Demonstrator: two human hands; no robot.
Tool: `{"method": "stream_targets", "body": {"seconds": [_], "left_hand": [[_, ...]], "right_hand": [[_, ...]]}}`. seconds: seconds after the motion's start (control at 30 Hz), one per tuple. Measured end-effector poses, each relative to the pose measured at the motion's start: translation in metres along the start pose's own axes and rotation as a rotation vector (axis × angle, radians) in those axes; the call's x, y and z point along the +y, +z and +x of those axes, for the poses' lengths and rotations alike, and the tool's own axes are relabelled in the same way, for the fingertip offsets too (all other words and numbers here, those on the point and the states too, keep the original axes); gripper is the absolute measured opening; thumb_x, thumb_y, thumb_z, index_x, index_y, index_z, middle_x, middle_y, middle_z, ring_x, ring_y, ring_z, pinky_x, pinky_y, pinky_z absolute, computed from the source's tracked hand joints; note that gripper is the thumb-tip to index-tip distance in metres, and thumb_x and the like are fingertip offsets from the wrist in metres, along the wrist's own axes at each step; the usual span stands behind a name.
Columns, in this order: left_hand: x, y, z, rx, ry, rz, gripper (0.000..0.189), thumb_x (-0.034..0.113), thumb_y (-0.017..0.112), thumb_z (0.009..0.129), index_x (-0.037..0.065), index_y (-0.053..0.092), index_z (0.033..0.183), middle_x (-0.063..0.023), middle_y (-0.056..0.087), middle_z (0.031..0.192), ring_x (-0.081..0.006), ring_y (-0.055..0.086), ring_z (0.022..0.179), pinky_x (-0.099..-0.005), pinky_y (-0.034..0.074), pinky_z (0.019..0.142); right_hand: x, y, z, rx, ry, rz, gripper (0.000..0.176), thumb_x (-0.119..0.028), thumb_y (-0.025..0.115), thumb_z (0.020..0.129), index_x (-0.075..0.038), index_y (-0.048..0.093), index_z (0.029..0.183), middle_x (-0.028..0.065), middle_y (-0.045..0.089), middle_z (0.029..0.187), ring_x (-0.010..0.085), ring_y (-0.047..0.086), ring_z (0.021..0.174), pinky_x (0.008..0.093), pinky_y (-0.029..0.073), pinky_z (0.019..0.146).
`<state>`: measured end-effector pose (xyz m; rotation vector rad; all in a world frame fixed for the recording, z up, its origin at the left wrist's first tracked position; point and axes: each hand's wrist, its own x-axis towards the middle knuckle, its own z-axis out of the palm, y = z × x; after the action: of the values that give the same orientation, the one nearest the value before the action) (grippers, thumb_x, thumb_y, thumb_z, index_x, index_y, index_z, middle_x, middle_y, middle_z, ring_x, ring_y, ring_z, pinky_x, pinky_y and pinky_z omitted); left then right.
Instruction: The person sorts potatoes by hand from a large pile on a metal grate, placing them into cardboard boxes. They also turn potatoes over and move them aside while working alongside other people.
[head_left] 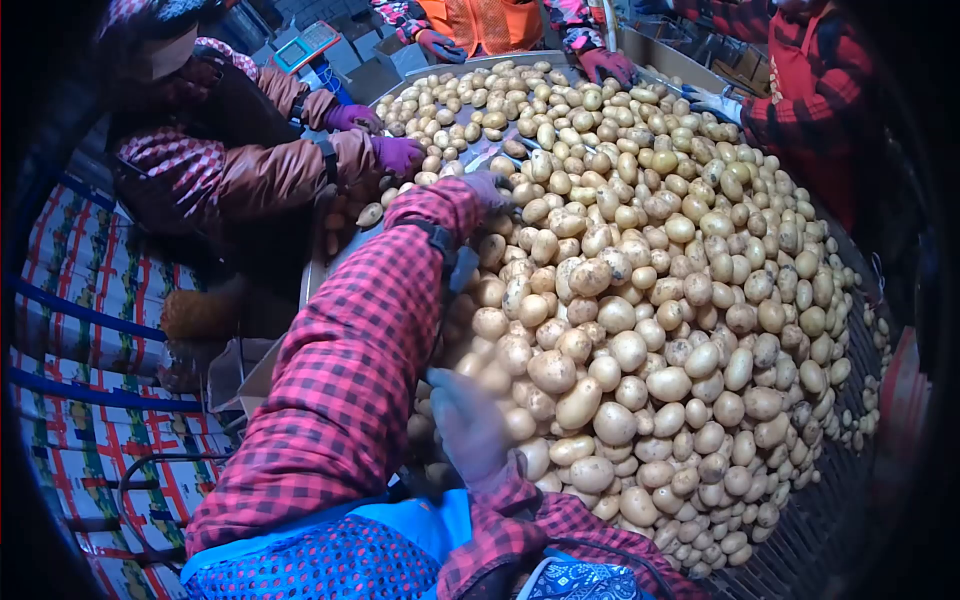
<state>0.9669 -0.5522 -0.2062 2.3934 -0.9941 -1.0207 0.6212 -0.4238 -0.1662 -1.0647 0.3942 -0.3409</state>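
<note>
A large heap of potatoes (650,300) covers the sorting table in front of me. My left hand (487,190), in a pale purple glove, reaches across to the heap's upper left part. Its fingertips are among the potatoes, and whether they grip one is hidden. My right hand (465,425), in a blue-grey glove, is near the heap's lower left edge, close to my body. It is blurred by motion; its fingers look stretched out, with no potato visible in them. Both my sleeves are pink and black checked.
A co-worker's purple-gloved hand (398,155) is at the left edge of the potatoes. Another co-worker's hand (607,66) rests at the far edge, and a pale gloved hand (712,103) at the far right. Printed cartons (100,330) are stacked at left. A digital scale display (306,46) stands behind.
</note>
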Motion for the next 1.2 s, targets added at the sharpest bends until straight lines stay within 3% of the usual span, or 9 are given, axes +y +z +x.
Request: {"method": "stream_targets", "body": {"seconds": [0.17,0.23,0.3,0.43,0.77,0.87,0.93,1.03,1.2], "left_hand": [[0.009,0.022,-0.111,0.226,0.466,-0.561,0.057,0.030,0.064,0.090,0.005,0.046,0.138,-0.0112,0.057,0.126,-0.0199,0.059,0.110,-0.0291,0.046,0.095],[0.030,0.026,-0.204,0.238,0.442,-0.674,0.049,0.039,0.057,0.094,0.008,0.051,0.132,-0.0113,0.060,0.119,-0.0212,0.062,0.103,-0.0323,0.055,0.081],[-0.018,0.035,-0.222,-0.350,0.444,-1.835,0.057,0.050,0.055,0.093,0.010,0.049,0.133,-0.0149,0.060,0.120,-0.0271,0.064,0.101,-0.0384,0.057,0.076],[-0.053,0.074,-0.306,-0.114,0.378,-2.123,0.061,0.055,0.052,0.092,0.012,0.047,0.136,-0.0181,0.060,0.122,-0.0321,0.064,0.101,-0.0400,0.057,0.077],[-0.134,0.115,-0.530,0.754,0.074,-1.310,0.060,0.042,0.061,0.091,0.005,0.045,0.136,-0.0125,0.061,0.110,-0.0179,0.064,0.090,-0.0279,0.055,0.077],[-0.194,0.145,-0.544,0.985,-0.117,-0.683,0.057,0.039,0.060,0.092,0.005,0.047,0.135,-0.0101,0.061,0.112,-0.0215,0.062,0.097,-0.0325,0.052,0.084],[-0.212,0.171,-0.537,0.950,-0.629,0.612,0.059,0.038,0.066,0.086,0.008,0.049,0.134,-0.0141,0.058,0.120,-0.0286,0.058,0.108,-0.0368,0.048,0.092],[-0.192,0.183,-0.505,1.040,-0.261,-0.100,0.058,0.034,0.069,0.082,0.009,0.052,0.131,-0.0166,0.055,0.126,-0.0321,0.054,0.117,-0.0388,0.044,0.099],[-0.120,0.171,-0.443,0.822,0.222,-0.040,0.060,0.037,0.070,0.079,0.006,0.052,0.128,-0.0178,0.057,0.122,-0.0338,0.055,0.114,-0.0414,0.043,0.100]], "right_hand": [[0.003,-0.003,0.001,-0.100,-0.048,0.016,0.032,-0.011,0.049,0.098,0.001,0.055,0.126,-0.0017,0.058,0.089,0.0012,0.049,0.068,0.0157,0.041,0.056],[0.002,-0.002,0.001,-0.049,0.004,0.096,0.028,-0.009,0.058,0.094,0.000,0.060,0.120,0.0086,0.064,0.113,0.0127,0.060,0.099,0.0256,0.050,0.084],[0.007,-0.005,0.002,-0.094,-0.071,0.041,0.029,-0.016,0.053,0.098,0.001,0.060,0.120,0.0082,0.064,0.112,0.0127,0.061,0.098,0.0264,0.051,0.081],[0.004,0.001,0.008,-0.092,-0.245,-0.076,0.037,-0.022,0.051,0.099,0.008,0.059,0.119,0.0107,0.063,0.114,0.0183,0.058,0.105,0.0312,0.046,0.093],[0.011,0.003,0.012,-0.095,-0.219,-0.137,0.042,-0.026,0.049,0.100,0.008,0.056,0.123,0.0156,0.062,0.119,0.0228,0.058,0.109,0.0357,0.045,0.098],[0.011,0.006,0.010,-0.090,-0.250,-0.188,0.042,-0.026,0.050,0.099,0.008,0.057,0.123,0.0155,0.062,0.118,0.0230,0.059,0.109,0.0352,0.046,0.097],[0.015,-0.001,0.013,-0.102,-0.276,-0.204,0.041,-0.026,0.049,0.100,0.007,0.058,0.122,0.0154,0.063,0.118,0.0231,0.059,0.108,0.0352,0.046,0.097],[0.019,-0.002,0.014,-0.084,-0.289,-0.206,0.036,-0.021,0.051,0.099,0.006,0.059,0.121,0.0146,0.063,0.117,0.0218,0.059,0.108,0.0337,0.046,0.097],[-0.005,0.001,-0.012,-0.103,-0.244,-0.352,0.031,-0.012,0.052,0.096,0.006,0.059,0.120,0.0107,0.063,0.115,0.0163,0.057,0.106,0.0285,0.046,0.093]]}}
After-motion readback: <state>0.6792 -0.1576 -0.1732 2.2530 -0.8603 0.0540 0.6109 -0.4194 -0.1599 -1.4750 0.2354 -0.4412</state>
